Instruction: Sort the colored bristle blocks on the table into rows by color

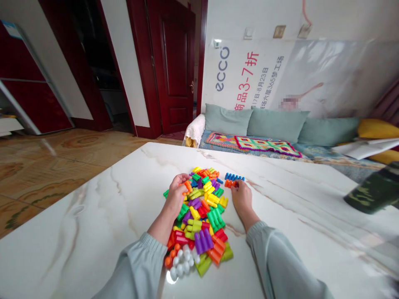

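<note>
My left hand (176,192) pinches an orange toy block (188,187) made of rounded pegs, above the left side of a pile. The pile of toy blocks (195,213) is a long heap in green, yellow, purple, red, orange and white. My right hand (241,197) is at the right of the pile, fingertips closed on a small row of orange blocks (230,183) on the table. Just behind that row lies a row of blue blocks (234,177). My right fingers partly hide the orange row's right end.
The white marble-patterned table (118,216) carries everything. A dark camouflage-patterned container (372,189) stands at the right. Beyond the table's far edge is a sofa with green cushions (276,124) and a crocheted mat (266,145). White sheets (369,148) lie on its right end.
</note>
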The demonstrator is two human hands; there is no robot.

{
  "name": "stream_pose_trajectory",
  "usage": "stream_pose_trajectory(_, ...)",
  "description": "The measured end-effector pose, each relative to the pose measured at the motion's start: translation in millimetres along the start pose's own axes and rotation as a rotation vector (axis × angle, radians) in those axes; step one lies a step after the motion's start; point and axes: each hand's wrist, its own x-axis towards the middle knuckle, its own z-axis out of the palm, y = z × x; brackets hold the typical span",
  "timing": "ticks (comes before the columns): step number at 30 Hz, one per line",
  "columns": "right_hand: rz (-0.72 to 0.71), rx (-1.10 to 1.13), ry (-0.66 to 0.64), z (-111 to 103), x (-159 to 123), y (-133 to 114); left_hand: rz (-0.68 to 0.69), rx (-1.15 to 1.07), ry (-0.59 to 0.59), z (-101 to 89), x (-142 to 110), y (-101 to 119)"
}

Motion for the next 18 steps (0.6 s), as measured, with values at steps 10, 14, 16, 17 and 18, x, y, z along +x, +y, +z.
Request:
stream_pose_trajectory(10, 0.006, -0.017, 0.016, 10, 15, 5, 0.044, 0.089, -0.039, 3.8, -1, -8)
stream_pose_trajectory(14, -0.007, 0.013, 0.040, 11, 14, 5, 0.014, 0.063, -0.107, 8.3, -5, -5)
stream_pose_trajectory(16, -0.012, 0.035, 0.057, 11, 14, 5, 0.001, 0.055, -0.138, 9.3, -7, -3)
stream_pose_trajectory(17, -0.015, 0.047, 0.071, 10, 14, 4, -0.006, 0.059, -0.148, 9.5, -7, -2)
stream_pose_trajectory(18, -0.018, 0.059, 0.087, 8, 13, 4, -0.016, 0.069, -0.155, 9.6, -8, -2)
